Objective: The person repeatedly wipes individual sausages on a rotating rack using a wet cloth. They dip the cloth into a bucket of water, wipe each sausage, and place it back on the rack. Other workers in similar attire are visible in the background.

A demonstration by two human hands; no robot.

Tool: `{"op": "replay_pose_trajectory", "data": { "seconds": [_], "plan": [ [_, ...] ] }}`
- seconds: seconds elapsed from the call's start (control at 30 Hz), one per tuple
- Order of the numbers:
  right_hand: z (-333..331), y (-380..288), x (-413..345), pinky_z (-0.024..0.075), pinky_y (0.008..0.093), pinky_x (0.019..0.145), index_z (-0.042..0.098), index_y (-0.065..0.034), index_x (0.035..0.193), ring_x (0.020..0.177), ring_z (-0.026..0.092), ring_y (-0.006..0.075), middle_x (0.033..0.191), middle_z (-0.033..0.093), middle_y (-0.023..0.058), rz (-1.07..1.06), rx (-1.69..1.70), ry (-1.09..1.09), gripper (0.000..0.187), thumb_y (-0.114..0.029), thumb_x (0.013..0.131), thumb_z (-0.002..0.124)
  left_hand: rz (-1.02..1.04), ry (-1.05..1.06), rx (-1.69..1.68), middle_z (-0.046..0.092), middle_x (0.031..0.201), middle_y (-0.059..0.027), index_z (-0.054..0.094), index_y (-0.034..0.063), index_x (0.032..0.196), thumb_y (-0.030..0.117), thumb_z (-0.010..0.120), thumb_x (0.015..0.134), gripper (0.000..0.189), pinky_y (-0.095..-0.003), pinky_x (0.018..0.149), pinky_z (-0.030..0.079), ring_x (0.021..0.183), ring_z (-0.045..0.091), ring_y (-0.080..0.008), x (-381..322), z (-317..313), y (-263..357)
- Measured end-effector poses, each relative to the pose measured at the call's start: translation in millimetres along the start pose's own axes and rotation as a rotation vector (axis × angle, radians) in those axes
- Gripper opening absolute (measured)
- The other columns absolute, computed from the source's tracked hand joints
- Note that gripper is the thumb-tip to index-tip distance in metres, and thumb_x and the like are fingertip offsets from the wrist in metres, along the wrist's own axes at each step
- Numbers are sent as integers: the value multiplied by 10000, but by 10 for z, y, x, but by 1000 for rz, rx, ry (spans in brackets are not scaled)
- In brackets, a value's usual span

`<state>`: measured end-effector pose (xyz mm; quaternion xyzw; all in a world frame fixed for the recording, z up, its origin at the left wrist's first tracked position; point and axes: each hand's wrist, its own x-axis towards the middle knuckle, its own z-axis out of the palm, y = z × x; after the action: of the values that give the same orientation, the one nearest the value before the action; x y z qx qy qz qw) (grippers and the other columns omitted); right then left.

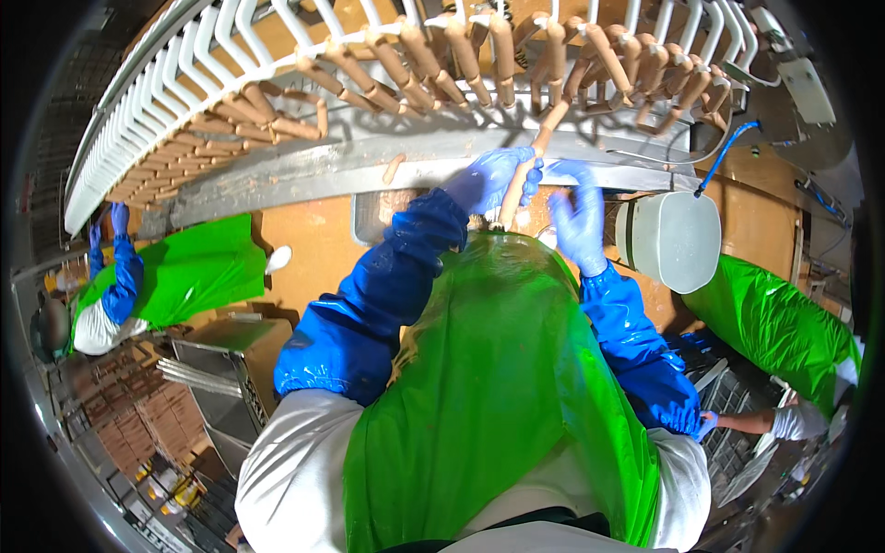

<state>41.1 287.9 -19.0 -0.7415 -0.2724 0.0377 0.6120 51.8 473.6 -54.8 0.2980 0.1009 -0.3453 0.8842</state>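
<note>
Linked sausages (pixel 415 62) hang in loops from the white hooks (pixel 242 34) of a curved rail in front of me. My left hand (pixel 494 176), in a blue glove, is closed around a sausage link (pixel 513 197) of a strand that runs down from the rail towards my green apron (pixel 498 359). To the right of that link, my right hand (pixel 581 218), also gloved, is raised with its fingers apart and nothing in it. Its fingers are partly blurred.
A metal ledge (pixel 311 183) runs under the rail, with a loose sausage piece (pixel 393 168) on it. A whitish plastic container (pixel 684 242) stands at right. One co-worker (pixel 121 276) works at far left, another (pixel 781 332) stands at right. A metal cart (pixel 228 373) is behind me at left.
</note>
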Motion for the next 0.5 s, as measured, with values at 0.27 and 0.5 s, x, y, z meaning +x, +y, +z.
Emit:
{"op": "replay_pose_trajectory", "data": {
  "seconds": [0.27, 0.5],
  "plan": [
    [652, 345, 128, 450, 257, 667, 608, -27, 1181, 775, 548, 82, 893, 590, -18, 818, 1007, 79, 270, -207, 1052, 452, 366, 76, 1164, 608, 843, -121, 570, -16, 964, 199, 440, 1048, 265, -367, 727, 503, 802, 612, -201, -333, -413, -151],
    [1067, 432, 307, 456, 299, 766, 620, -25, 804, 832, 549, 158, 863, 592, 41, 262, 398, 99, 273, -220, 960, 510, 781, 556, 1253, 637, 836, -166, 628, 16, 949, 224, 428, 1019, 297, -421, 676, 469, 729, 587, -311, -476, -951, -344]
  ]
}}
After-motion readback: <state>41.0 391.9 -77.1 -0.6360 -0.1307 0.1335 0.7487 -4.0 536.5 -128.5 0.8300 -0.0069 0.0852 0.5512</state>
